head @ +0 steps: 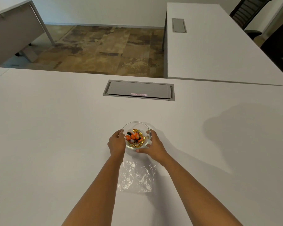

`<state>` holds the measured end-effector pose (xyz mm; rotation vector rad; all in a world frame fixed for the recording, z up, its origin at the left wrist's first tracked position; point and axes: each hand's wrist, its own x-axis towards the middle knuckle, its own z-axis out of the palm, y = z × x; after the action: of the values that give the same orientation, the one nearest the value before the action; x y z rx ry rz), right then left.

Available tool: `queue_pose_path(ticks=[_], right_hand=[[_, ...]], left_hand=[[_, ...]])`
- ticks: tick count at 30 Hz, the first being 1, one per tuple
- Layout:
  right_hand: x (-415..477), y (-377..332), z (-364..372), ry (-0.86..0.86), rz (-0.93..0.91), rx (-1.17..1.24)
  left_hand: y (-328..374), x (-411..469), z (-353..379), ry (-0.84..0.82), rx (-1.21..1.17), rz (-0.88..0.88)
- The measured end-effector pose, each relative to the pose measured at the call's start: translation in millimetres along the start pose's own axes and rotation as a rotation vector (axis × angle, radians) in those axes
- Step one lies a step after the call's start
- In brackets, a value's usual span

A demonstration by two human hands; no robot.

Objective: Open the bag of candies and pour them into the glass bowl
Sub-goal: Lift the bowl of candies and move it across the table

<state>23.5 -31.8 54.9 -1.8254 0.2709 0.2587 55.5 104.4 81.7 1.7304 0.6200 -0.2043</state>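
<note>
A small glass bowl (134,125) stands on the white table, holding several orange and gold wrapped candies (135,137). My left hand (116,144) cups the bowl's left side and my right hand (153,145) cups its right and near side, fingers on the glass. A clear plastic bag (136,176) lies flat and crumpled on the table between my forearms, just nearer to me than the bowl. I see no candies inside it.
A grey cable hatch (138,90) is set into the white table (55,128) beyond the bowl. A second white table (211,46) stands at the right, with a dark chair (250,12) behind it. Patterned floor lies past the far edge.
</note>
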Motion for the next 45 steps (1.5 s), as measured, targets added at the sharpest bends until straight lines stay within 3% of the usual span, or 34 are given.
queue_pose_path(ticks=[17,29,45], right_hand=[[-13.2,-26.5,-131.1,0.219,-0.01,0.09],[-26.3,9.0,-251.2,0.3,0.054,0.125],[-6.1,64.0,-313.1,0.234,0.157,0.166]], left_hand=[[80.6,-30.9,100.2,-0.34,0.016,0.148],[93.5,-60.6,214.2,-0.607,0.014,0.11],[66.6,-67.6,290.9,-0.601,0.033,0.056]])
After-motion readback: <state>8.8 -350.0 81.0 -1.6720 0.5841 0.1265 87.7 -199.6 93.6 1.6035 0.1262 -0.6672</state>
